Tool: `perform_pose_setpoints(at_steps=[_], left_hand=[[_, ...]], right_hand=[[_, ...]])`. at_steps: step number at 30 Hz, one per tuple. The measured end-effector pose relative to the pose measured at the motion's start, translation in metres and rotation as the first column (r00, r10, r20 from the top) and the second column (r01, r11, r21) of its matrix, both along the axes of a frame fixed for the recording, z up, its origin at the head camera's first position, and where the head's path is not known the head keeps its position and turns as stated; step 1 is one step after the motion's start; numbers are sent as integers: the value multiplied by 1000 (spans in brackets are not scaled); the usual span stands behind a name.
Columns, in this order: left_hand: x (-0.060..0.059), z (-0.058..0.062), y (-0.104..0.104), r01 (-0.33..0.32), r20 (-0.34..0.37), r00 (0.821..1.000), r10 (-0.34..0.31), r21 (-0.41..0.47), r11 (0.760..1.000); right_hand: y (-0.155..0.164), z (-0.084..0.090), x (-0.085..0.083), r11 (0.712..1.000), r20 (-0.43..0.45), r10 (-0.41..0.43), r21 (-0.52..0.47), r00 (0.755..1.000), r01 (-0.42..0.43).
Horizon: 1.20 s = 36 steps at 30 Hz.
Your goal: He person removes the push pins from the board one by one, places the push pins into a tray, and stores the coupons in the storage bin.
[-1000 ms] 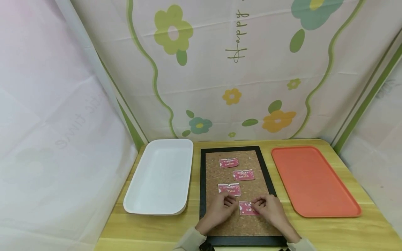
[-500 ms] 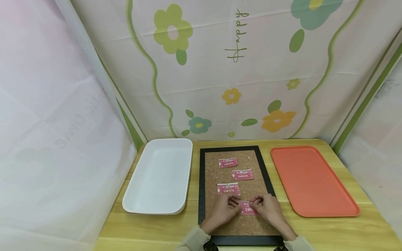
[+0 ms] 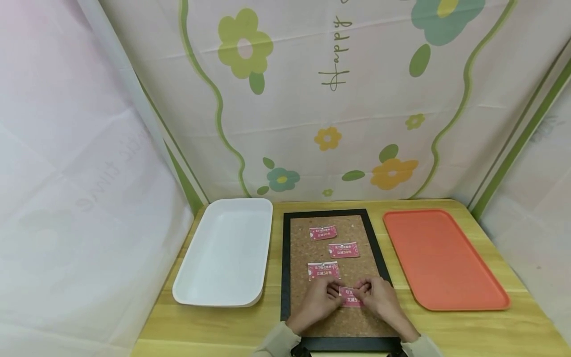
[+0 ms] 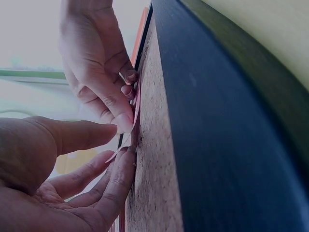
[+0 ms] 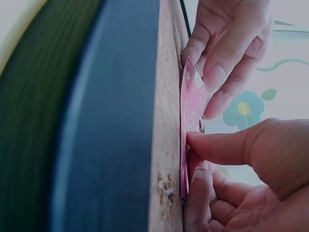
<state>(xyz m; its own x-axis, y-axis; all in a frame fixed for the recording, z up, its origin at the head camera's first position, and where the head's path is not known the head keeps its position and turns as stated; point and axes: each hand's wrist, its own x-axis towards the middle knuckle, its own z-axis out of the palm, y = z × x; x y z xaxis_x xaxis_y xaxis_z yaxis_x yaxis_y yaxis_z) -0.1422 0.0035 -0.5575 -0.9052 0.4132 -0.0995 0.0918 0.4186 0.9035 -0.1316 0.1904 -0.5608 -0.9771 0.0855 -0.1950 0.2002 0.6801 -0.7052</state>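
Note:
A pink paper coupon with white print lies low on a black-framed cork board. My left hand has its fingers curled about the coupon's left edge, which bends up off the cork in the left wrist view. On the other side, my right hand pinches the coupon, its thumb on the printed face. The fingers cover part of the coupon's right side. Farther up the board are three similar coupons: a lower-left one, a middle one and a top one.
A white tray stands left of the board, and an orange tray lies to its right. All rest on a wood-grain table. A flower-printed curtain hangs behind, with pale sheets at both sides.
My left hand has moved right, from beside the coupon to its left edge. The right hand stays at the coupon's right side with little movement.

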Motion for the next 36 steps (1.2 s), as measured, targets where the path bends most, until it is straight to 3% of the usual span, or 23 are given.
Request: perform_pose_setpoints(at_steps=[9, 23, 36], left_hand=[[-1, 0, 2, 2, -24, 1000, -2, -20, 1000], [-1, -3, 4, -23, -42, 999, 21, -39, 999], [-1, -4, 5, -26, -55, 998, 25, -27, 999]], right_hand=[[-2, 7, -3, 996, -55, 58, 65, 997, -55], [-3, 8, -4, 994, 15, 61, 91, 998, -62], [-2, 6, -4, 992, 18, 72, 100, 997, -73]])
